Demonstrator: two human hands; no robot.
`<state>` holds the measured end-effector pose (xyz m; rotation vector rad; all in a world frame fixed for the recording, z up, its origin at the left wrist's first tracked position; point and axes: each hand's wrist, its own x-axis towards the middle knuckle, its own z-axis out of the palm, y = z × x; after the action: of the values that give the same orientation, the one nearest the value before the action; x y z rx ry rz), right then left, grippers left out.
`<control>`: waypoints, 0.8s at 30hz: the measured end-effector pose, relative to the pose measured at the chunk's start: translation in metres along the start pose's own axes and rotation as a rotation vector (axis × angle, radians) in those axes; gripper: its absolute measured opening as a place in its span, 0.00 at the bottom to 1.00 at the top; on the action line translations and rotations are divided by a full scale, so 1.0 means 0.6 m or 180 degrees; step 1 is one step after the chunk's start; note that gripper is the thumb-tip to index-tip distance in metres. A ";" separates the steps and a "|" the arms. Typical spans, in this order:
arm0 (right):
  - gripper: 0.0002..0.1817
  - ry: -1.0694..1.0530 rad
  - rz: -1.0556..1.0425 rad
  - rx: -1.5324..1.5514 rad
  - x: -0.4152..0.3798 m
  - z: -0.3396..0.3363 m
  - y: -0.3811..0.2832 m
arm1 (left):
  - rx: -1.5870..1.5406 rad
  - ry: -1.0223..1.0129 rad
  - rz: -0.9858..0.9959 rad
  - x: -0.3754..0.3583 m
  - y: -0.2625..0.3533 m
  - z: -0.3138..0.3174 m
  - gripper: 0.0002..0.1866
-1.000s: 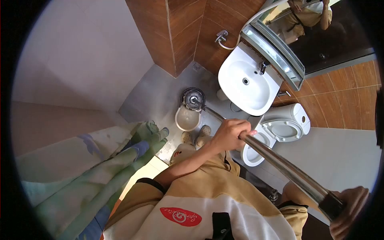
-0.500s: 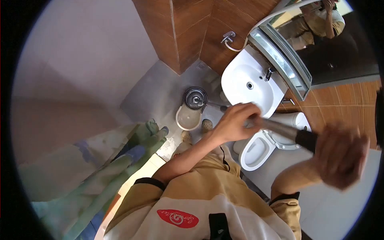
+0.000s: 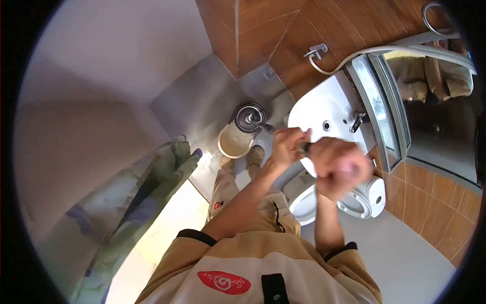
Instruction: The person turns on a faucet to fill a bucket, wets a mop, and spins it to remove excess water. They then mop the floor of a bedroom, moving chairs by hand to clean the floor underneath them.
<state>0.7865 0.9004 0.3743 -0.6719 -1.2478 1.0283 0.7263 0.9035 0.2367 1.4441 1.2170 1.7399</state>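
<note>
My left hand (image 3: pixel 288 147) is wrapped round the lower part of a mop handle (image 3: pixel 267 127). Close beside it, my right hand (image 3: pixel 340 167), blurred by motion, is closed on the handle's upper end. The handle slants down and away to a spin-mop bucket (image 3: pixel 235 145) on the floor. Its foot stands in the round dark spinner basket (image 3: pixel 249 117) at the bucket's far end. Whatever mop head is in the basket I cannot make out clearly. The bucket's near, pale compartment lies just beyond my feet.
A white washbasin (image 3: pixel 309 109) with a tap (image 3: pixel 357 121) is to the right, below a mirror cabinet (image 3: pixel 382 109). The toilet (image 3: pixel 301 202) stands under my right arm. A patterned curtain (image 3: pixel 136 202) hangs at left. A floor drain (image 3: pixel 269 73) lies in the far corner.
My right hand has come down and left, close to my left hand, so less handle shows between them. The view has shifted slightly; the bucket stays in place.
</note>
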 end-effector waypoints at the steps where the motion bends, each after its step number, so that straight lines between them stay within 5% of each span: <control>1: 0.13 0.0118 -0.0179 -0.0755 -0.043 -0.022 0.051 | 0.0077 0.0125 -0.0085 -0.042 -0.035 0.003 0.11; 3: 0.13 -0.0501 0.0411 -0.1564 -0.077 -0.052 0.107 | -0.0260 0.0422 -0.0844 -0.115 -0.115 0.012 0.09; 4: 0.11 -0.0854 0.0242 -0.1588 -0.054 -0.044 0.088 | 0.0182 -0.0355 -0.1440 -0.117 -0.124 -0.001 0.07; 5: 0.06 -0.0365 -0.0626 -0.1312 -0.023 -0.033 0.073 | -0.0080 -0.0022 -0.0983 -0.079 -0.074 0.015 0.08; 6: 0.06 -0.0413 -0.0703 -0.1255 -0.002 -0.029 0.050 | -0.0329 0.0310 -0.0534 -0.023 0.008 0.031 0.11; 9: 0.12 0.0111 -0.1532 -0.2328 0.018 -0.058 -0.034 | 0.0062 -0.0195 -0.0038 0.083 0.285 0.042 0.17; 11: 0.17 0.0571 -0.2254 -0.2999 0.056 -0.074 -0.056 | 0.0141 0.0241 0.0039 0.060 0.230 0.050 0.17; 12: 0.19 0.0847 -0.2607 -0.3349 0.059 -0.080 -0.060 | 0.0341 0.0370 -0.0284 0.006 0.118 0.046 0.09; 13: 0.18 -0.0440 -0.0675 -0.1680 -0.003 -0.054 -0.060 | 0.0463 0.0527 -0.0162 -0.036 0.061 0.037 0.07; 15: 0.21 -0.0392 -0.0709 -0.1379 -0.116 -0.075 0.079 | 0.0457 0.0429 -0.0542 -0.142 -0.094 0.018 0.12; 16: 0.18 -0.1057 -0.0025 -0.1140 -0.175 -0.113 0.126 | 0.0282 0.0335 -0.0773 -0.203 -0.126 0.017 0.12; 17: 0.13 -0.0958 -0.0663 -0.1468 -0.168 -0.086 0.100 | 0.0283 0.0377 -0.0791 -0.207 -0.112 0.022 0.12; 19: 0.09 -0.0812 -0.0409 -0.1306 -0.172 -0.085 0.098 | 0.0191 0.0081 -0.1408 -0.204 -0.081 0.008 0.13; 22: 0.09 -0.0930 0.0264 -0.0343 -0.136 -0.087 0.102 | 0.0198 0.0047 -0.1300 -0.150 -0.058 0.006 0.08; 24: 0.09 -0.0797 -0.0051 -0.0635 -0.125 -0.092 0.113 | 0.0120 -0.0163 -0.1492 -0.150 -0.056 0.014 0.05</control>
<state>0.8232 0.8676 0.2701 -0.6991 -1.5871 1.0047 0.7533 0.8431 0.1666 1.1007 1.4292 1.3588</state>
